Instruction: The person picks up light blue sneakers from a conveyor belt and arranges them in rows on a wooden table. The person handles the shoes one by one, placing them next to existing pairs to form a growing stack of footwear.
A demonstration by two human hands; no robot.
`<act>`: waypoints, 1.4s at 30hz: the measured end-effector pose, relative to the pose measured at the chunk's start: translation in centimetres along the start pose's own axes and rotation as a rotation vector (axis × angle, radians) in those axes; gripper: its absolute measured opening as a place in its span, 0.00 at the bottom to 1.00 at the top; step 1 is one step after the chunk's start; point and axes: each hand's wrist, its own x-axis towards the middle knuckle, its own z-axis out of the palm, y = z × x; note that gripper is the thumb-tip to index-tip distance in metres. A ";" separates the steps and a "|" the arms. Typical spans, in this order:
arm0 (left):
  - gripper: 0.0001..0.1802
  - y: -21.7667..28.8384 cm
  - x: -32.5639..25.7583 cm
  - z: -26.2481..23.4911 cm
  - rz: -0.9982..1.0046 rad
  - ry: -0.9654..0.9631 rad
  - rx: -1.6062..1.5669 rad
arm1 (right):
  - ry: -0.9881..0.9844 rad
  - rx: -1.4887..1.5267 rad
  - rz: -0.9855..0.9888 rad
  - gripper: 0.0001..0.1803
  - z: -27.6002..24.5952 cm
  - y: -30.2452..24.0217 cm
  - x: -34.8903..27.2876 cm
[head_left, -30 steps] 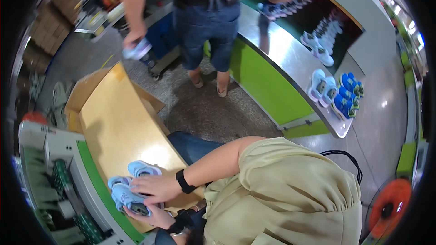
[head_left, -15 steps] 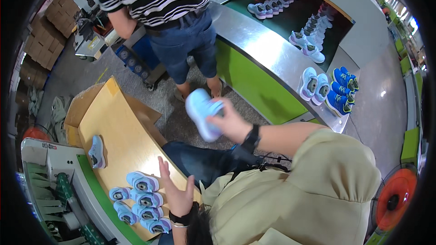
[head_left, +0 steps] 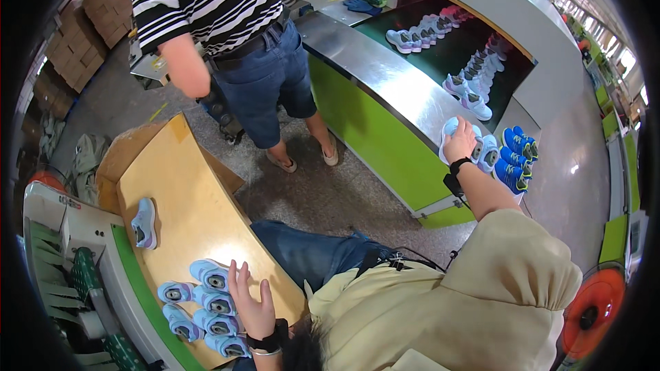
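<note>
At the right, my right hand (head_left: 460, 143) grips a light blue sneaker (head_left: 449, 126) at the edge of the metal ledge. Beside it stand more light blue sneakers (head_left: 489, 152), partly behind my fingers. My left hand (head_left: 253, 307) is held over the wooden tabletop (head_left: 196, 196) with fingers apart and nothing in them. It is nearest to a cluster of several light blue sneakers (head_left: 214, 301). One light blue sneaker (head_left: 144, 224) lies by itself farther up the board.
A metal ledge (head_left: 385, 62) borders a dark conveyor belt (head_left: 440, 62) carrying rows of sneakers. Blue sneakers (head_left: 514, 159) stand at the ledge's near end. Ahead, a person in a striped shirt (head_left: 213, 7) stands between the tables. An orange fan (head_left: 588, 316) is at lower right.
My right hand has carried the light blue sneaker rightward, from over the floor to the metal ledge. The person in stripes has shifted left. My left hand stays open by the sneaker cluster.
</note>
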 end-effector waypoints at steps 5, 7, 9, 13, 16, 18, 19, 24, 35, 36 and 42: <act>0.29 -0.9 -2.0 -2.7 0.002 0.163 0.050 | -0.296 -0.264 -0.083 0.18 1.0 0.6 3.7; 0.26 -1.0 -2.4 -4.0 -0.045 0.245 0.153 | -0.236 -0.389 -0.306 0.27 2.5 -2.0 2.0; 0.24 -2.0 -2.0 -5.4 -0.020 0.312 0.290 | -0.203 -0.160 -0.559 0.25 3.6 -5.4 0.7; 0.25 -5.0 -4.6 -7.9 -0.245 0.433 0.489 | -0.377 0.227 -0.906 0.19 6.3 -22.8 -4.7; 0.30 -6.5 -6.6 -8.2 -0.438 0.432 0.595 | -0.335 0.618 -1.295 0.18 3.7 -40.0 -11.4; 0.33 -6.6 -7.8 -7.8 -0.523 0.391 0.645 | -0.454 0.789 -1.467 0.21 2.4 -51.3 -16.6; 0.35 -6.7 -8.4 -7.4 -0.541 0.363 0.656 | -0.583 0.812 -1.491 0.23 0.7 -56.4 -19.7; 0.37 -7.2 -8.4 -6.4 -0.533 0.373 0.681 | -0.976 1.008 -1.118 0.34 -4.2 -76.8 -33.5; 0.32 -7.8 -7.8 -6.6 -0.539 0.376 0.737 | -1.691 0.936 -1.145 0.29 -3.1 -70.0 -28.6; 0.32 -7.8 -7.9 -6.3 -0.540 0.369 0.745 | -1.388 1.008 -1.411 0.30 -3.5 -66.2 -26.5; 0.33 -7.4 -6.7 -6.4 -0.480 0.340 0.747 | -1.791 1.213 -0.883 0.51 -5.4 -45.3 -21.2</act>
